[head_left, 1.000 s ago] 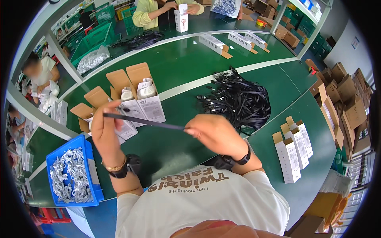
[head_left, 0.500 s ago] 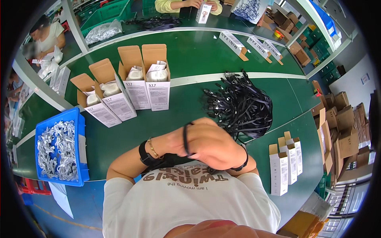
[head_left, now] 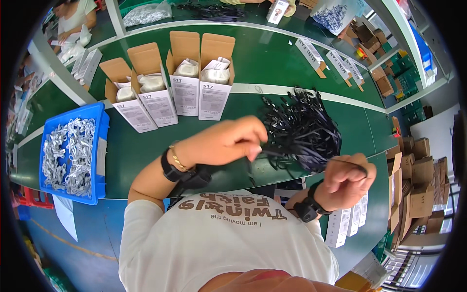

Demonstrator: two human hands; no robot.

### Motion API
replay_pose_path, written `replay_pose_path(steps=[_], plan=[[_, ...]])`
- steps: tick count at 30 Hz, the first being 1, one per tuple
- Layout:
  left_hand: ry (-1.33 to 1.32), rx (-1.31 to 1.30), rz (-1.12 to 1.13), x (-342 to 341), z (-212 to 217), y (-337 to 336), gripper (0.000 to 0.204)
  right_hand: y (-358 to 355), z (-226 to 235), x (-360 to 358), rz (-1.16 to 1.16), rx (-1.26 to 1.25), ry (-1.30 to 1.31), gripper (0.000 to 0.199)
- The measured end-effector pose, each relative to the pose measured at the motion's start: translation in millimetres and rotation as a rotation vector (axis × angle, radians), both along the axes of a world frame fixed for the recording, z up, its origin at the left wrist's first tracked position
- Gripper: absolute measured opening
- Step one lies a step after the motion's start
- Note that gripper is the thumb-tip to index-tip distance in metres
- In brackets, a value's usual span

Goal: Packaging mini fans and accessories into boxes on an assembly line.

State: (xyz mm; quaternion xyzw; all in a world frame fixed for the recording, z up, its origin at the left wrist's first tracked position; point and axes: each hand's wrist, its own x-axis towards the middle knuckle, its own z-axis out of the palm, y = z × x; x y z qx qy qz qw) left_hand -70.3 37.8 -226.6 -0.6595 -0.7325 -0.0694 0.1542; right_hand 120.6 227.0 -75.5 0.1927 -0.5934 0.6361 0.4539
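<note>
Above the table's near edge, my hands are apart. My left hand [head_left: 233, 141] is closed, thumb and forefinger pinching a thin black wrist strap [head_left: 251, 170], one end of which dangles below the fingertips. My right hand [head_left: 351, 179], curled to the right of it, has a black strap line running across its fingers; whether both hands hold one strap is hard to tell against the dark heap. That heap of black wrist straps [head_left: 304, 131] lies just beyond and between my hands. Open white boxes [head_left: 214, 100] with brown flaps and white-wrapped items inside stand at the upper left.
At the far left sits a blue bin [head_left: 101, 163] of bundled white cables [head_left: 80, 155]. White cartons [head_left: 339, 226] stand by my right forearm, and more white boxes [head_left: 311, 56] lie across the table. Brown cartons [head_left: 423, 194] are stacked at right. Other people work beyond the metal frame.
My hands were together in front of my chest; they have separated, the left forward and the right out to the right, with black strap at the fingers. The whole view has shifted slightly.
</note>
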Motion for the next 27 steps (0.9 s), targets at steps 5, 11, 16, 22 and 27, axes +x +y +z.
replay_pose_path(steps=[5,11,16,22,27], plan=[[-0.742,0.3,-0.202,14,128,-5,0.012,34,-24,3,-0.523,0.029,-0.074,0.018],[-0.575,0.318,-0.161,-9,90,4,0.014,57,-38,2,-0.796,-0.193,-0.041,0.021],[-1.725,0.189,-0.232,-9,64,19,0.02,47,-60,-30,-0.771,0.096,-0.584,0.039],[-2.17,0.35,-0.072,2,72,23,0.027,-6,-108,-45,-0.455,0.587,-0.682,0.052],[-2.195,0.565,-0.312,-6,78,2,0.026,14,-133,-45,-0.314,0.721,-0.893,0.02]])
